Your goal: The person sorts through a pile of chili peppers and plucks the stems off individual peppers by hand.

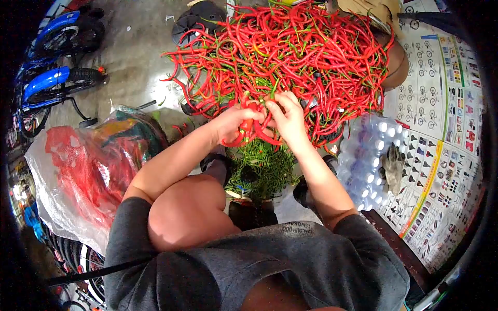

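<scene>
From the head view, I see everything set around one great heap of long, thin, glossy red chillies (301, 57), many with green stems, spread wide in front of the seated person. At its near edge, the person's left hand (239, 120) has its fingers curled closed around a small bunch of curved red chillies (246, 125), some of them poking out below. Just beside it, also at the heap's near edge, the right hand (289, 116) has thumb and forefinger drawn together in a pinch on a slim green stem (274, 89) that points up towards the heap; its other fingers are bent, and I cannot tell whether they hold anything. On the near side of the heap, below the hands, lies a loose mound of thin green stalks (262, 166). To the heap's near right are clear plastic bottles with white caps (358, 155), with a grey fabric glove (393, 168) next to them. To its right spread large white printed sheets (423, 78) showing bicycles. A translucent plastic sack with red inside (78, 171) slumps to the heap's near left; farther left stand black-tyred wheels under bright blue mudguards (46, 85).
</scene>
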The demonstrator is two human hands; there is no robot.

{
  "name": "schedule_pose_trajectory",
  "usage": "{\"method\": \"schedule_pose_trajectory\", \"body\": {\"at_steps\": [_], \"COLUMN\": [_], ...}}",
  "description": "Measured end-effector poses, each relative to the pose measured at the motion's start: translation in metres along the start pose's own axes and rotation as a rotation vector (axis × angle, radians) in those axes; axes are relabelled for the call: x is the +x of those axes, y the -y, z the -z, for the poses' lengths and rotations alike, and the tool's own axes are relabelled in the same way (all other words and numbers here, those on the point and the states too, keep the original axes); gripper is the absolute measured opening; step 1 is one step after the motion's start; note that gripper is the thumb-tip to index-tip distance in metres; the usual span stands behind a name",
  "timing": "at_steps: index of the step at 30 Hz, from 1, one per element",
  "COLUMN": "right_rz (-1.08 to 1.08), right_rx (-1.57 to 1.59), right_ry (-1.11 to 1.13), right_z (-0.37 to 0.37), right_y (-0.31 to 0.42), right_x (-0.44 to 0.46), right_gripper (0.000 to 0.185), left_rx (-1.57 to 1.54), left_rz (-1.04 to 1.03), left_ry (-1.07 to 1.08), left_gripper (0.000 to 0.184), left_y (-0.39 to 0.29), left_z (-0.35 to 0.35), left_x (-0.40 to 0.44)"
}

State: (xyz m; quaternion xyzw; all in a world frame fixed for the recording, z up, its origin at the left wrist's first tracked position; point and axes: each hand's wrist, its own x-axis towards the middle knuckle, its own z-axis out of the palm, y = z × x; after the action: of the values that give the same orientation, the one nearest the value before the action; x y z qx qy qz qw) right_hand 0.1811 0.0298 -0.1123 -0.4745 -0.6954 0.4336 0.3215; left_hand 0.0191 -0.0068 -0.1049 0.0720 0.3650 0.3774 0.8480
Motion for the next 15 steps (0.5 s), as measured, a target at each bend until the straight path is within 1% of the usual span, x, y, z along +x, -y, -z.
{"method": "schedule_pose_trajectory", "body": {"at_steps": [2, 3, 4, 5, 7, 8, 9, 10, 12, 14, 15], "right_rz": [0.004, -0.178, -0.362, -0.476, -0.499, -0.521, -0.509, -0.51, -0.59, -0.59, -0.613], "right_rx": [0.023, 0.234, 0.447, 0.51, 0.515, 0.522, 0.605, 0.604, 0.576, 0.582, 0.578], "right_ry": [0.03, 0.094, 0.159, 0.141, 0.145, 0.148, 0.083, 0.083, 0.008, 0.017, 0.014], "right_z": [0.005, 0.01, 0.015, 0.018, 0.024, 0.026, 0.026, 0.026, 0.027, 0.026, 0.025], "right_y": [0.006, 0.01, 0.017, 0.023, 0.017, 0.015, 0.015, 0.015, 0.012, 0.008, 0.007], "right_x": [-0.002, -0.002, -0.002, -0.002, -0.005, -0.006, -0.007, -0.008, -0.01, -0.014, -0.016], "right_gripper": [0.021, 0.02, 0.019, 0.019, 0.019, 0.02, 0.017, 0.017, 0.014, 0.012, 0.013], "left_rx": [0.155, 0.208, 0.207, 0.268, 0.362, 0.362, 0.391, 0.42, 0.403, 0.462, 0.462], "left_rz": [0.185, 0.187, 0.189, 0.154, 0.104, 0.104, 0.088, 0.073, 0.074, 0.033, 0.033], "left_ry": [0.043, -0.017, -0.015, -0.023, -0.009, -0.009, 0.005, 0.018, 0.023, -0.046, -0.046], "left_gripper": [0.016, 0.015, 0.015, 0.015, 0.015, 0.015, 0.015, 0.016, 0.017, 0.019, 0.019], "left_y": [-0.007, -0.004, -0.004, -0.005, -0.004, -0.003, -0.002, -0.003, -0.005, -0.007, -0.006], "left_z": [-0.009, -0.009, -0.007, -0.006, -0.004, -0.001, 0.003, 0.005, 0.004, 0.0, 0.0], "left_x": [-0.006, -0.005, -0.003, -0.002, 0.0, 0.001, 0.002, 0.002, 0.0, -0.003, -0.003]}}
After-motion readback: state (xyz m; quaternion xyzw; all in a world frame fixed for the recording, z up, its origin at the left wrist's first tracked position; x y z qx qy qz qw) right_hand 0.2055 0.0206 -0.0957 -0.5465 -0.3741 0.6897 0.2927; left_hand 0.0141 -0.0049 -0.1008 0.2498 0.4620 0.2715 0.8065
